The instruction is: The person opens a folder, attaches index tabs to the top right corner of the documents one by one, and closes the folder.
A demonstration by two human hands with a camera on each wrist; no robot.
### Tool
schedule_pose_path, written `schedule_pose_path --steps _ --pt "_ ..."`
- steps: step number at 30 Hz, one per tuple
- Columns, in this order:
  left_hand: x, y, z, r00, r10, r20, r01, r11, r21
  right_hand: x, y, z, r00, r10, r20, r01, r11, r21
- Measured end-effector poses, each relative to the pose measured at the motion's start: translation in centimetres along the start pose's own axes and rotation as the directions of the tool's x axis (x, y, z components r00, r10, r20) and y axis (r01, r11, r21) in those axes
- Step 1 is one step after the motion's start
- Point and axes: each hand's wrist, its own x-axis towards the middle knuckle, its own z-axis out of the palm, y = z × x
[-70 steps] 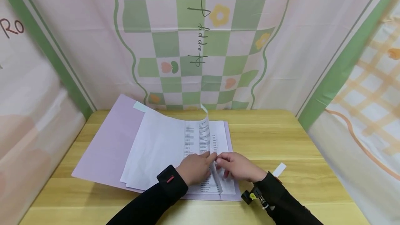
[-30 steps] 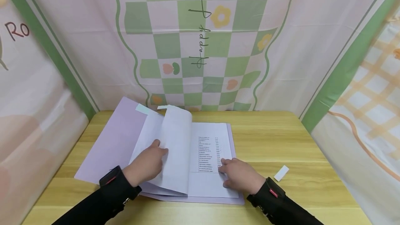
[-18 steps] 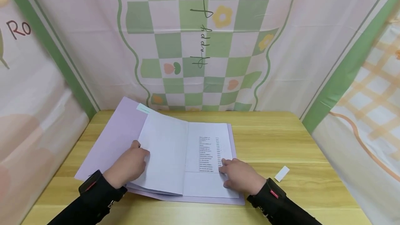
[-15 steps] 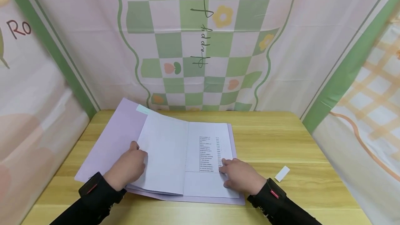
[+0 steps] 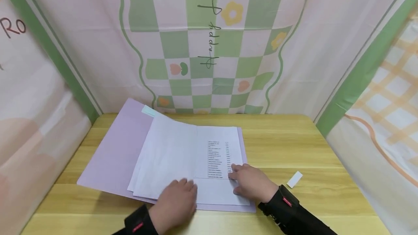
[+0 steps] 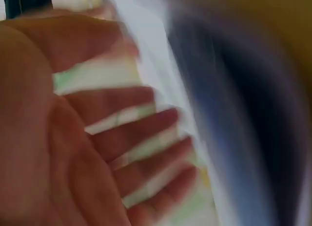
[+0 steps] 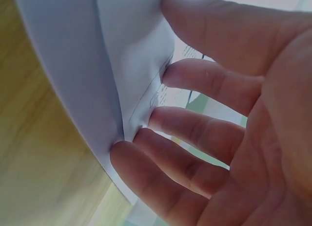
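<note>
A lilac folder (image 5: 107,159) lies spread on the table with white paper sheets inside. The turned left sheet (image 5: 166,148) looks blank, and the right sheet (image 5: 222,191) carries a printed table of small text. My left hand (image 5: 177,202) is low near the middle fold, over the lower edge of the pages; its fingers look extended and blurred in the left wrist view, close to the paper. My right hand (image 5: 253,182) rests its fingertips on the right sheet by the printed column; the right wrist view shows its fingers (image 7: 190,128) spread and loosely bent, touching the page edge.
A pale green tab (image 5: 148,111) sticks out at the top of the left pages. To the right of the folder lies a small white rectangular piece (image 5: 295,179) on the wooden table (image 5: 277,137). Patterned cloth (image 5: 209,46) hangs behind and at both sides.
The left hand turned a sheet over to the left, let it go at the left edge, and moved right to the lower fold. The right hand moved slightly right, then stayed on the page.
</note>
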Motion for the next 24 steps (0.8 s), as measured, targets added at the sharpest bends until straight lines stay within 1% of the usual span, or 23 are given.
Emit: schedule_pose_path --steps 1,2,4,6,8,10,12,14,16,18,19,21,24 --pt "0.1 0.7 0.3 0.999 -0.001 0.037 0.001 1.0 0.004 0.0 0.0 -0.1 1.0 -0.005 -0.002 0.005 1.0 0.0" --pt "0.1 1.2 0.5 0.998 -0.013 0.058 0.012 1.0 0.019 0.0 0.0 -0.2 1.0 -0.011 -0.005 0.011 1.0 0.001" --pt "0.2 1.8 1.0 0.998 -0.029 0.047 0.026 0.998 0.064 0.1 0.1 -0.6 1.0 -0.015 -0.01 0.015 1.0 0.008" --pt "0.2 2.0 1.2 0.999 -0.031 0.024 0.029 0.995 0.092 0.4 0.0 -1.1 1.0 -0.008 -0.011 0.008 1.0 0.019" --pt "0.2 2.1 1.2 0.999 -0.02 0.025 0.017 0.994 0.105 1.0 -0.4 -1.5 1.0 0.004 -0.018 -0.004 1.0 0.01" --pt "0.1 2.1 1.1 0.999 -0.015 0.036 0.011 0.994 0.111 2.1 -1.3 -1.6 0.999 -0.009 -0.036 0.009 1.0 -0.002" --pt "0.0 2.1 1.0 0.998 -0.017 0.056 0.011 0.993 0.115 3.4 -2.7 -1.3 0.996 -0.074 -0.045 0.074 0.997 -0.018" --pt "-0.2 2.2 1.1 0.998 -0.018 0.057 0.01 0.992 0.127 4.9 -4.2 -0.7 0.983 -0.173 -0.054 0.172 0.985 -0.022" --pt "-0.3 2.3 1.3 0.999 -0.012 0.035 0.007 0.989 0.147 6.2 -5.5 -0.1 0.966 -0.255 -0.049 0.254 0.967 -0.025" --pt "-0.3 2.5 1.5 1.0 -0.01 0.016 0.007 0.989 0.15 7.3 -6.3 0.3 0.956 -0.289 -0.05 0.287 0.957 -0.05" --pt "-0.3 2.5 1.7 1.0 -0.007 0.005 0.006 0.989 0.147 7.7 -6.4 0.4 0.958 -0.282 -0.054 0.278 0.958 -0.065" --pt "-0.2 2.5 1.7 1.0 -0.006 -0.003 0.006 0.99 0.138 8.5 -6.3 0.6 0.968 -0.244 -0.062 0.237 0.966 -0.105" --pt "-0.2 2.4 1.5 1.0 -0.018 0.014 0.016 0.995 0.1 9.6 -5.6 0.3 0.98 -0.189 -0.069 0.178 0.974 -0.143"
